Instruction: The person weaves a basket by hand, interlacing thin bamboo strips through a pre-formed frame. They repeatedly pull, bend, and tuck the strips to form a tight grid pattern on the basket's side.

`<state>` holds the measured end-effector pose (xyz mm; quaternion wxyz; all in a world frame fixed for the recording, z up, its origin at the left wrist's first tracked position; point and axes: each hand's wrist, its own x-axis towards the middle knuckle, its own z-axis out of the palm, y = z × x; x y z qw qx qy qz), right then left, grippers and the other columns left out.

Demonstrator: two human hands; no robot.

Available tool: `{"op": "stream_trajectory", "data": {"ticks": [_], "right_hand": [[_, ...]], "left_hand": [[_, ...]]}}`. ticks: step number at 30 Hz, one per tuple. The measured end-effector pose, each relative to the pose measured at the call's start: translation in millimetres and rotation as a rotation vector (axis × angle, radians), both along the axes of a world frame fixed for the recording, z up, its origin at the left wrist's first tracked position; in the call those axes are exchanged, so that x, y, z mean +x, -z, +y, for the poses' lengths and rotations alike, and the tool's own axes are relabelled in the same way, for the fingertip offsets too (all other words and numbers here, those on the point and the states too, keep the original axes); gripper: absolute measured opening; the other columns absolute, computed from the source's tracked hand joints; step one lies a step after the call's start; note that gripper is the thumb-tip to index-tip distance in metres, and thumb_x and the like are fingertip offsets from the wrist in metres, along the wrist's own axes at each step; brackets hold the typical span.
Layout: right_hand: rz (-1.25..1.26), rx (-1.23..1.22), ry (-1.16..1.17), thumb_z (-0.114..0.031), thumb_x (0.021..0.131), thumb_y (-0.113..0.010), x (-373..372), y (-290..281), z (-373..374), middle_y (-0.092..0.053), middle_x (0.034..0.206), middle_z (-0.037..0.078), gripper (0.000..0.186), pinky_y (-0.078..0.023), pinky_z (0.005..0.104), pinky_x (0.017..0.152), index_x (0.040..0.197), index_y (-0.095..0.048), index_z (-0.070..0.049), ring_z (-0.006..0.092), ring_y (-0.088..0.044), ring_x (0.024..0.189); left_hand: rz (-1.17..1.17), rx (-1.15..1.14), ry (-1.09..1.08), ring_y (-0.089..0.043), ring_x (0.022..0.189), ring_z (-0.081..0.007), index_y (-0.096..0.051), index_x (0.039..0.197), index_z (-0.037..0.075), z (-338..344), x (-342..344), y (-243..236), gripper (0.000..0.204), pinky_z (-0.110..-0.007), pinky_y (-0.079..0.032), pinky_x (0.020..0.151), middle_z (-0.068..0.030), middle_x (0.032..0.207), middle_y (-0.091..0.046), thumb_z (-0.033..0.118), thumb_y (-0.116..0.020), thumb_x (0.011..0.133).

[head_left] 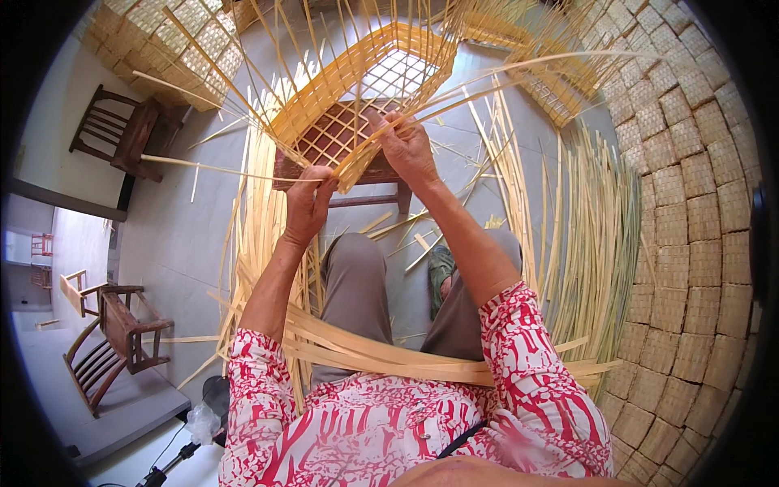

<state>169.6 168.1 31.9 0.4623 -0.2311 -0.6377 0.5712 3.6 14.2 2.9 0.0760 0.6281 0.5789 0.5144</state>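
A partly woven bamboo basket rests on a red-brown wooden stool in front of my knees. Its base is an open lattice, its walls are yellow weave, and long loose stakes stick up from the rim. My left hand pinches a thin bamboo strip at the basket's near corner; one end of it sticks out to the left. At the near right wall, my right hand is closed on another bamboo strip, which arcs away to the upper right. The fingertips partly hide the weave there.
Flat bamboo strips lie across my lap. Bundles of splints cover the floor on the right, with more strips on the left. Stacked woven baskets line the right side. Wooden chairs stand at the left.
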Motion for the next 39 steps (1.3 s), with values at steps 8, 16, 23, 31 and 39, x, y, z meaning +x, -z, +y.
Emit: {"op": "stream_trajectory", "data": {"ticks": [8,16,23,31,39], "right_hand": [[0.421,-0.325,0.06,-0.018,0.106,-0.043,10,-9,13,-0.064,0.098,0.009,0.026,-0.052,0.0335,0.085,0.1,-0.062,-0.001,0.0183,-0.062,0.094],[0.535,-0.564,-0.111,-0.013,0.101,-0.041,12,-20,7,-0.064,0.122,0.017,0.036,-0.053,0.0407,0.102,0.128,-0.058,0.004,0.0242,-0.063,0.113],[0.184,-0.306,-0.179,-0.009,0.091,-0.041,20,-23,14,-0.063,0.128,0.018,0.045,-0.048,0.0377,0.105,0.126,-0.064,0.006,0.0222,-0.062,0.112],[0.071,-0.144,-0.201,-0.014,0.093,-0.042,25,-51,19,-0.06,0.137,0.016,0.056,-0.044,0.0347,0.107,0.148,-0.051,-0.003,0.0207,-0.058,0.12],[0.226,-0.295,-0.185,-0.003,0.094,-0.045,27,-40,25,-0.056,0.137,0.021,0.04,-0.053,0.042,0.105,0.134,-0.044,0.0,0.0306,-0.064,0.119]], "left_hand": [[0.01,-0.009,-0.048,-0.065,0.074,-0.0181,-0.062,0.106,0.002,1,-1,3,0.008,-0.029,-0.052,0.066,-0.0096,0.088,-0.064,0.003,-0.064,0.098],[-0.14,-0.025,-0.076,-0.065,0.074,-0.0143,-0.064,0.107,0.002,-4,0,3,0.009,-0.028,-0.052,0.067,-0.0074,0.086,-0.064,0.008,-0.064,0.1],[-0.242,0.003,-0.075,-0.062,0.08,-0.0099,-0.064,0.111,0.003,-2,8,7,0.01,-0.025,-0.051,0.072,-0.0027,0.089,-0.063,0.008,-0.058,0.104],[-0.178,0.031,0.021,-0.062,0.086,-0.0122,-0.061,0.114,0.003,-6,5,13,0.012,-0.027,-0.051,0.076,-0.0057,0.1,-0.063,0.005,-0.055,0.105],[-0.064,0.059,0.013,-0.067,0.081,-0.0175,-0.062,0.108,0.002,0,5,0,0.008,-0.03,-0.054,0.071,-0.0117,0.095,-0.068,0.003,-0.059,0.101]]}}
